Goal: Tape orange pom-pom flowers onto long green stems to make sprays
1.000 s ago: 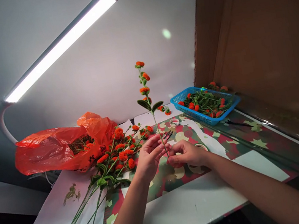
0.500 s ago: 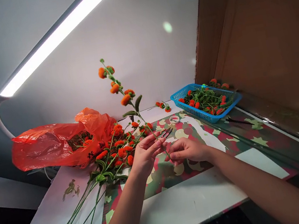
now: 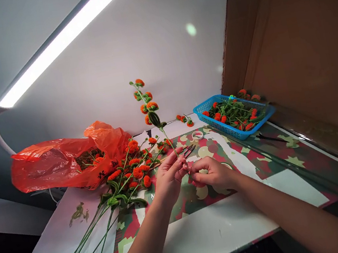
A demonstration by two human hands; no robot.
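1. Your left forearm (image 3: 142, 242), bare, slants up and inward from the bottom of the view.
2. Your left hand (image 3: 168, 181) has its palm side facing inward, thumb and fingers drawn together in a light pinch.
3. Your right forearm (image 3: 288, 210), also bare, angles in from the lower right.
4. Your right hand (image 3: 213, 174) has curled fingers, its fingertips close beside the left ones.

Comprises a left forearm (image 3: 147, 242) and a right forearm (image 3: 286, 208), both bare, each broad at the near end, smooth and rounded along its length, and tapering evenly to a narrow, bare wrist at the far end. Terminates on the left in a bare left hand (image 3: 168, 180) and on the right in a bare right hand (image 3: 215, 173), both with slender fingers. Exhibits uncovered skin over the full visible length, with fingernail detail too small to read.
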